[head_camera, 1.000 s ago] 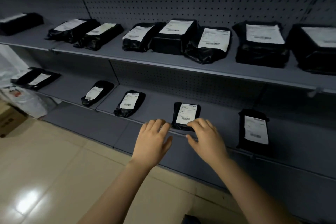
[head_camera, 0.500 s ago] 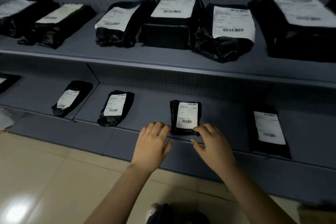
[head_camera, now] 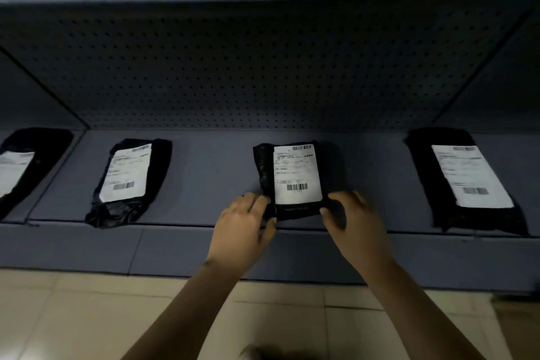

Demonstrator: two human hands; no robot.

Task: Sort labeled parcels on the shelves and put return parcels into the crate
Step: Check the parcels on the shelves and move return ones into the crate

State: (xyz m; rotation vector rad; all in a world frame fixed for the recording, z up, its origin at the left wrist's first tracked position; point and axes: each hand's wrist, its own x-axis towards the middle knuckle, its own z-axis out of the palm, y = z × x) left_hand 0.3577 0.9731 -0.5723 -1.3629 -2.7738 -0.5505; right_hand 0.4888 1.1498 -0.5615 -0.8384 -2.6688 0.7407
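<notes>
The soft, light-looking parcel (head_camera: 296, 175) seems best taken by its near corners: left grip (head_camera: 242, 231) pinches one, right grip's (head_camera: 356, 228) hold I cannot tell.

**Dim shelf, bright labels**

The picture is dark and underexposed. White labels (head_camera: 125, 175) are the brightest patches; the one on the middle parcel (head_camera: 296, 174) is sharpest, barcodes clear, print unreadable. The right parcel (head_camera: 464, 181) looks soft. Deep shadow covers the perforated back panel (head_camera: 263, 73). The floor tiles (head_camera: 73, 321) catch pale light. The shelf (head_camera: 210, 178) edges splay toward the wide-angle corners.
</notes>
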